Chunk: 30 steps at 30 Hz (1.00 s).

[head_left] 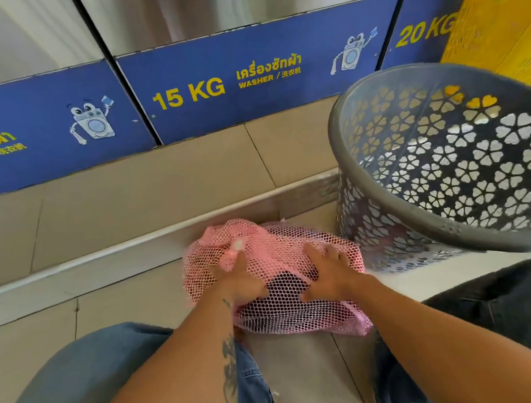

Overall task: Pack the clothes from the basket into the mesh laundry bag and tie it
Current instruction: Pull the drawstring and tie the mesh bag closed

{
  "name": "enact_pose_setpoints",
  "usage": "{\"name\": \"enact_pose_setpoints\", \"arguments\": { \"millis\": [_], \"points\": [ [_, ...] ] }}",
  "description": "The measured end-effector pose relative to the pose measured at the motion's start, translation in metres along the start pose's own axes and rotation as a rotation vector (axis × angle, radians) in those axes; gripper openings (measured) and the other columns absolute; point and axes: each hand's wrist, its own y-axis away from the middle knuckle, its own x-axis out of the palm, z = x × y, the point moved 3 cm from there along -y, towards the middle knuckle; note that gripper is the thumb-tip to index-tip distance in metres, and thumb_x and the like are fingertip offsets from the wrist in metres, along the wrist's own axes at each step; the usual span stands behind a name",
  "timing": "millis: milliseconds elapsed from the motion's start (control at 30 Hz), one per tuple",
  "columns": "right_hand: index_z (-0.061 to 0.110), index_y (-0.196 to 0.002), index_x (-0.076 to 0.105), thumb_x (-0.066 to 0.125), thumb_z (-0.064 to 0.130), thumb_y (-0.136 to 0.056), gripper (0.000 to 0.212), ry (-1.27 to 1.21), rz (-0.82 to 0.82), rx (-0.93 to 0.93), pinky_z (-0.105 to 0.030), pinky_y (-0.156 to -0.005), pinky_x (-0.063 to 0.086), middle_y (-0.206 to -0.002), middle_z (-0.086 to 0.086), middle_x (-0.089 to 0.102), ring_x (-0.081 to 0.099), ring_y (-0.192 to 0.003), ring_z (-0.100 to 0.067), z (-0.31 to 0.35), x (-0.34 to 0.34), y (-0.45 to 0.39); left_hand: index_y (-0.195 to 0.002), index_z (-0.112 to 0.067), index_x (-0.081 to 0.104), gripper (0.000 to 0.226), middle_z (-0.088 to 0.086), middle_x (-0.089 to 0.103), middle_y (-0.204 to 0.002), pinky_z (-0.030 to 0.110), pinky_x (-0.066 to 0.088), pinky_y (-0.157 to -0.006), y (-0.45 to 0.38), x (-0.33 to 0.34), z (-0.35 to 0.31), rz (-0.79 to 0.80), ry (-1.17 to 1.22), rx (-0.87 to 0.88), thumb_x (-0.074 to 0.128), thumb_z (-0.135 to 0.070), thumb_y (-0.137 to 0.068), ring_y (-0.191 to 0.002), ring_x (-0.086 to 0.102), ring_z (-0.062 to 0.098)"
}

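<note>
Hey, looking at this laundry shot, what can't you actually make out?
Head view only:
- Bottom of the grey basket: hidden by its own wall, so leftover clothes cannot be ruled out.
- Pink mesh bag mouth: blurred, covered by the left hand.
- Dark clothes: type unclear through mesh.
- Right hand grip: unclear.

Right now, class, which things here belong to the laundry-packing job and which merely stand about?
Job:
pink mesh laundry bag
dark clothes inside it
grey basket
left hand
right hand

Standing about:
yellow crate
15 KG washer
tiled step

Blue washers (184, 92) behind; yellow crate (505, 19) far rt.
</note>
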Motion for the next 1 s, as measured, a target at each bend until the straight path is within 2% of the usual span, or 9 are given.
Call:
{"name": "enact_pose_setpoints", "arguments": {
  "millis": [67,133,267,367,433,500,733,867,1000],
  "points": [
    [0.048,-0.151,-0.018,0.082,0.058,-0.067,0.131,0.056,0.005,0.026,-0.076,-0.114,0.002,-0.163,-0.009,-0.031,-0.029,-0.146,-0.046,-0.007,0.011,-0.014,-0.142,-0.062,-0.012,0.136,0.003,-0.045,-0.152,0.062,0.026,-0.114,-0.014,0.011,0.007,0.027,-0.056,-0.039,0.086,-0.028,-0.053,-0.148,-0.011,0.043],
    [0.052,-0.147,-0.024,0.083,0.063,-0.061,0.138,0.096,-0.003,0.052,-0.081,-0.11,0.003,-0.162,-0.009,-0.032,-0.03,-0.146,-0.046,-0.019,0.022,-0.03,-0.139,-0.063,-0.019,0.141,0.006,-0.048,-0.149,0.062,0.019,-0.116,-0.029,0.021,0.017,0.031,-0.169,-0.046,0.088,-0.037,-0.051,-0.146,-0.015,0.047],
    [0.051,-0.146,-0.024,0.081,0.064,-0.06,0.137,0.211,-0.101,0.017,-0.073,-0.114,0.022,-0.166,-0.012,-0.006,0.002,-0.15,-0.051,-0.04,0.042,-0.048,-0.138,-0.063,-0.025,0.137,0.012,-0.041,-0.153,0.057,0.016,-0.119,-0.048,0.044,0.027,-0.028,-0.192,0.027,0.084,-0.035,-0.061,-0.146,-0.008,0.049],
    [0.049,-0.149,-0.011,0.08,0.039,-0.069,0.122,0.142,-0.192,-0.018,-0.063,-0.108,0.041,-0.156,-0.016,0.027,0.037,-0.138,-0.046,-0.04,0.044,-0.049,-0.143,-0.064,0.004,0.113,0.013,-0.003,-0.162,0.046,0.03,-0.114,-0.059,0.052,0.025,-0.109,-0.032,0.133,0.075,-0.014,-0.07,-0.142,0.025,0.043],
    [0.051,-0.15,-0.002,0.074,0.015,-0.071,0.115,-0.041,-0.207,-0.068,-0.052,-0.095,0.054,-0.142,-0.012,0.049,0.056,-0.121,-0.034,-0.03,0.043,-0.05,-0.137,-0.059,0.031,0.093,0.01,0.038,-0.151,0.04,0.044,-0.107,-0.062,0.05,0.017,-0.175,0.108,0.219,0.068,-0.005,-0.07,-0.123,0.051,0.031],
    [0.046,-0.153,0.009,0.07,0.004,-0.073,0.109,-0.189,-0.21,-0.095,-0.04,-0.083,0.058,-0.127,-0.005,0.063,0.065,-0.104,-0.024,-0.016,0.039,-0.046,-0.14,-0.045,0.043,0.083,-0.001,0.055,-0.14,0.039,0.046,-0.105,-0.055,0.044,0.007,-0.21,0.172,0.246,0.064,-0.003,-0.072,-0.118,0.056,0.026],
    [0.027,-0.127,0.062,0.059,0.011,-0.085,0.045,-0.392,-0.314,-0.209,-0.035,-0.091,0.051,-0.112,0.008,0.071,0.065,-0.106,-0.018,0.024,-0.01,0.009,-0.137,-0.024,0.055,0.066,-0.005,0.064,-0.124,0.021,0.043,-0.078,0.01,-0.003,-0.036,-0.355,0.224,0.427,0.064,-0.004,-0.075,-0.104,0.059,0.016],
    [0.023,-0.118,0.07,0.058,0.006,-0.09,0.035,-0.548,-0.457,-0.266,-0.025,-0.079,0.042,-0.09,0.016,0.066,0.063,-0.088,-0.007,0.06,-0.052,0.052,-0.141,-0.022,0.052,0.065,-0.001,0.056,-0.135,0.02,0.038,-0.095,0.071,-0.046,-0.065,-0.535,0.166,0.571,0.061,-0.003,-0.079,-0.113,0.05,0.013],
    [0.02,-0.113,0.07,0.058,0.01,-0.086,0.031,-0.578,-0.635,-0.379,-0.029,-0.078,0.048,-0.1,0.002,0.074,0.067,-0.097,-0.019,0.104,-0.106,0.091,-0.137,-0.029,0.055,0.063,0.001,0.062,-0.132,0.04,0.044,-0.106,0.141,-0.101,-0.093,-0.787,0.106,0.769,0.058,-0.008,-0.078,-0.119,0.056,0.026]
  ]
}}
